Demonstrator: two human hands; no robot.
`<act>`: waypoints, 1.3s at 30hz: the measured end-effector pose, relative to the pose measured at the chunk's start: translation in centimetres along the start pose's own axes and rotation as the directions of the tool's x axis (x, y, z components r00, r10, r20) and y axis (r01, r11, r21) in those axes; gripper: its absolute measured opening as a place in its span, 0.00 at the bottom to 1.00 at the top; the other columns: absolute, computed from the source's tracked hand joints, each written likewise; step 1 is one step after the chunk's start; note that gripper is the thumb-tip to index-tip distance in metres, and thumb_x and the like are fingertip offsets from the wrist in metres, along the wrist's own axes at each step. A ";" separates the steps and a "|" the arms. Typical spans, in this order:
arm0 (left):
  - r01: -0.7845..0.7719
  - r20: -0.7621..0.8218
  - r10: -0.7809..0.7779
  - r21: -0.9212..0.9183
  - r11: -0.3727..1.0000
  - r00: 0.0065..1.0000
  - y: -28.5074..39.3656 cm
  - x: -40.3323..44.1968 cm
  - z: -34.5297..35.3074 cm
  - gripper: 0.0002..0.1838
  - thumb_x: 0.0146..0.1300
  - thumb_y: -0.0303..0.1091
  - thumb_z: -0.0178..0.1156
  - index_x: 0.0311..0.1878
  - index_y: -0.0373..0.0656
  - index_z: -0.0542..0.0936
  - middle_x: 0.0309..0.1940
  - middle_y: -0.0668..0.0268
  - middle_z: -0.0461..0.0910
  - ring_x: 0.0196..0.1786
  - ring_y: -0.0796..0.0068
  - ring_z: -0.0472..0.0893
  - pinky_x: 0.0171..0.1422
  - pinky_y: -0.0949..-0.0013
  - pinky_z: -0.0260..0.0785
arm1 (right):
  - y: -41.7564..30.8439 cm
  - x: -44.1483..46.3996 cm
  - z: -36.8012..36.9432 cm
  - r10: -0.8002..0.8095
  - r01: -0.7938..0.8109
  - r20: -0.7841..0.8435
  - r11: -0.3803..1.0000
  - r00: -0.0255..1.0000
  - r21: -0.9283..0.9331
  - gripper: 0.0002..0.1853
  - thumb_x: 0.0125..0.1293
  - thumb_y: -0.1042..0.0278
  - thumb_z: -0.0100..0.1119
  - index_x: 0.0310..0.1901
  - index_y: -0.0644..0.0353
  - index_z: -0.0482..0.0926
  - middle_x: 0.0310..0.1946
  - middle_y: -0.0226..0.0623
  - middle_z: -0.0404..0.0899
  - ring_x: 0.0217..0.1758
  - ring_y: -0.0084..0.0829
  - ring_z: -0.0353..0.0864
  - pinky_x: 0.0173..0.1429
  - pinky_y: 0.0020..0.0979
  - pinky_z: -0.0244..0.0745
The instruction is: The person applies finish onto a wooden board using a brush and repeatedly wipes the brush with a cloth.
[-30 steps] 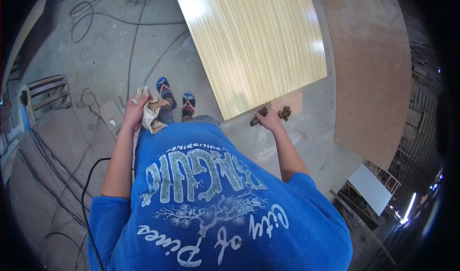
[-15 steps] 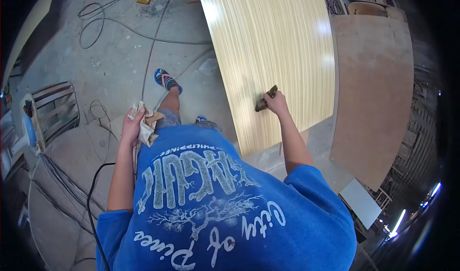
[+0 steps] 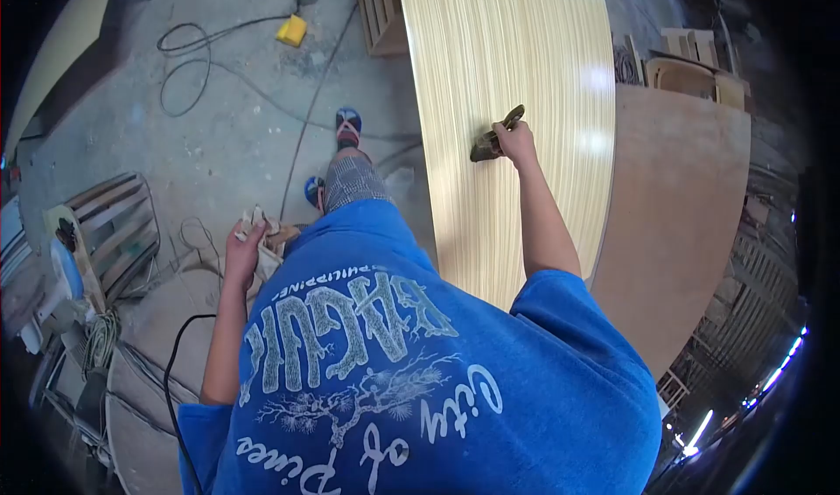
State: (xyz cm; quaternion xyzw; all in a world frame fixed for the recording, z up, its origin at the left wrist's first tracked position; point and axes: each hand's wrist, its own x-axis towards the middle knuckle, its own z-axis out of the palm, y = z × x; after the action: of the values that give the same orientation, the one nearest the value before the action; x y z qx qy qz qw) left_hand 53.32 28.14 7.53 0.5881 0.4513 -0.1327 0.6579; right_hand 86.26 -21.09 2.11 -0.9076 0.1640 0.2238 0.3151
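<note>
My right hand (image 3: pixel 516 142) is closed around the handle of a dark, stained paintbrush (image 3: pixel 486 148). Its bristles meet the long panel (image 3: pixel 560 49), which has a striped, light wood grain and glossy reflections. At my left side, my left hand (image 3: pixel 244 248) grips a crumpled, whitish-brown rag (image 3: pixel 275 234). Part of that rag is hidden behind my fingers and my shirt.
A plain brown board (image 3: pixel 674 206) lies right of the panel. On the floor are a yellow object (image 3: pixel 291 31) and looping cables (image 3: pixel 208 62). A slatted wooden piece (image 3: pixel 381 14) stands beyond my feet, and a slatted chair-like frame (image 3: pixel 109 224) is at left.
My right hand and the brush have moved farther up along the panel. My feet have stepped forward, and the whole view has shifted. The rag stays in my left hand.
</note>
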 end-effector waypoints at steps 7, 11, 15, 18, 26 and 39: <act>0.021 -0.142 -0.024 -0.019 1.000 0.990 10.1 9.0 1.4 0.16 0.70 0.36 0.63 0.55 0.38 0.80 0.46 0.62 0.85 0.47 0.72 0.84 0.53 0.67 0.75 | -14.6 16.8 -0.3 -0.152 0.150 -0.031 0.987 0.988 -0.059 0.16 0.66 0.63 0.63 0.37 0.74 0.79 0.26 0.47 0.83 0.22 0.32 0.85 0.23 0.31 0.80; 0.082 -0.135 -0.100 -0.133 0.988 0.986 15.2 14.5 2.8 0.15 0.69 0.36 0.64 0.54 0.38 0.80 0.45 0.62 0.85 0.45 0.71 0.84 0.50 0.67 0.76 | -27.7 23.4 -2.1 -0.103 0.101 0.028 0.993 0.994 0.062 0.20 0.62 0.61 0.63 0.40 0.75 0.82 0.29 0.50 0.84 0.23 0.37 0.86 0.28 0.35 0.81; 0.080 -0.140 -0.089 -0.070 0.994 0.986 21.5 18.1 5.4 0.17 0.68 0.38 0.65 0.54 0.37 0.79 0.45 0.61 0.85 0.46 0.72 0.83 0.52 0.68 0.75 | -38.1 32.6 -2.8 -0.145 0.143 0.034 0.987 0.989 0.073 0.21 0.63 0.60 0.64 0.40 0.77 0.81 0.29 0.50 0.84 0.23 0.37 0.86 0.28 0.34 0.83; 0.053 -0.144 -0.058 -0.042 0.998 0.988 20.7 21.2 6.2 0.20 0.68 0.40 0.65 0.56 0.35 0.78 0.46 0.61 0.84 0.49 0.72 0.82 0.56 0.68 0.72 | -45.3 39.2 -3.2 -0.269 0.269 -0.014 0.963 0.963 0.027 0.19 0.66 0.62 0.62 0.38 0.77 0.81 0.26 0.47 0.83 0.24 0.34 0.86 0.25 0.32 0.82; 0.160 -0.260 -0.155 -0.002 0.987 0.953 21.6 21.9 5.7 0.32 0.65 0.44 0.69 0.61 0.27 0.73 0.51 0.53 0.83 0.53 0.67 0.81 0.62 0.66 0.71 | -61.6 55.2 -3.5 -0.390 0.367 -0.125 0.914 0.912 -0.174 0.29 0.59 0.46 0.60 0.42 0.71 0.84 0.38 0.59 0.85 0.45 0.52 0.87 0.51 0.44 0.79; 0.155 -0.269 -0.159 -0.037 0.987 0.950 21.6 20.0 4.7 0.20 0.68 0.38 0.65 0.55 0.34 0.77 0.45 0.60 0.84 0.47 0.72 0.83 0.53 0.69 0.74 | -59.4 47.3 3.6 -0.553 0.560 -0.279 0.441 0.785 0.702 0.14 0.72 0.68 0.59 0.50 0.72 0.75 0.39 0.45 0.83 0.37 0.32 0.86 0.47 0.32 0.86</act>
State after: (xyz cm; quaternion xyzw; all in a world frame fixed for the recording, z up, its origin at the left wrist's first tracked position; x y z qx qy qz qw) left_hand 81.83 36.94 6.20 0.5580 0.5833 -0.0994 0.5819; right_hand 151.22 18.23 5.08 -0.6943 -0.0642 0.0150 0.7167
